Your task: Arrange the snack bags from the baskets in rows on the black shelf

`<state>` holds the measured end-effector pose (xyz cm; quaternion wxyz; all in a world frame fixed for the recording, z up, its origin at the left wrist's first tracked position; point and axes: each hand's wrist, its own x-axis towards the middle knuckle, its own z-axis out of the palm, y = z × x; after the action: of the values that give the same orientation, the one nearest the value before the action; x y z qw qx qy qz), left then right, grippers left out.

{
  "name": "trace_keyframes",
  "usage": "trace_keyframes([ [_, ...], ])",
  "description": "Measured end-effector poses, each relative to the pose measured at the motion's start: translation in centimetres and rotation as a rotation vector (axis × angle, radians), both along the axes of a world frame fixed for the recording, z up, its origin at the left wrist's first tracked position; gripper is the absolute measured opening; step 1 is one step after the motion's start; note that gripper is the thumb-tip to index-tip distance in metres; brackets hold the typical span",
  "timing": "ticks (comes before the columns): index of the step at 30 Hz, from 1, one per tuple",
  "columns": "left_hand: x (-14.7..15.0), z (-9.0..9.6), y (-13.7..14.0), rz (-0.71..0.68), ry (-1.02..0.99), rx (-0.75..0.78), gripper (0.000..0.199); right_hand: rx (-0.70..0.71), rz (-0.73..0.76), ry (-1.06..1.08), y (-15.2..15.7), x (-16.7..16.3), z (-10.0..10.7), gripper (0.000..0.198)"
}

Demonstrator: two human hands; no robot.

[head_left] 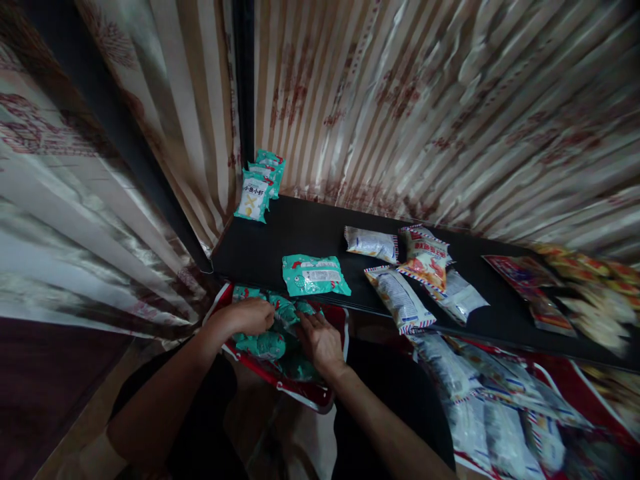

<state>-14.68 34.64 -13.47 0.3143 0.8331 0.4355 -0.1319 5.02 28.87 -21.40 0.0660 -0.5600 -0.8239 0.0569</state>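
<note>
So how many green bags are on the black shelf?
4 visible: one green bag lying near the front edge of the shelf, and three in a row at the back corner. Others could hide behind them.

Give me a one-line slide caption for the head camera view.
Left hand and right hand among teal snack packets in a red basket, beside a black shelf.

Bags [251, 200] are standing back left on the shelf [305, 230], loose packs [401, 300] are lying to their right, and a basket [257, 367] of packets [265, 345] is sitting in front.
</note>
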Motion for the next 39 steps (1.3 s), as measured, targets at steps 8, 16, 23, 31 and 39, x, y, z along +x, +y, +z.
trace_keyframes([
  [8,-2.4,1.2,2.1,0.087,-0.361,-0.018,0.023,0.101,0.128,0.346,-1.9,2.5,7.5,0.028],
  [16,-2.5,2.2,2.0,0.090,-0.602,-0.160,0.047,-0.255,-0.151,0.732,2.4,3.2,13.0,0.030],
  [23,-2.9,2.4,2.7,0.533,-0.875,-0.341,0.045,-0.405,-0.352,1.214,6.2,0.9,13.4,0.051],
  [31,-2.8,1.2,5.0,0.749,-1.139,-0.294,0.048,-0.599,-0.296,1.402,8.8,-4.1,13.3,0.046],
  [39,-3.1,0.6,7.3,0.894,-1.154,-0.146,0.050,-0.608,-0.278,1.494,13.3,-6.6,12.0,0.043],
])
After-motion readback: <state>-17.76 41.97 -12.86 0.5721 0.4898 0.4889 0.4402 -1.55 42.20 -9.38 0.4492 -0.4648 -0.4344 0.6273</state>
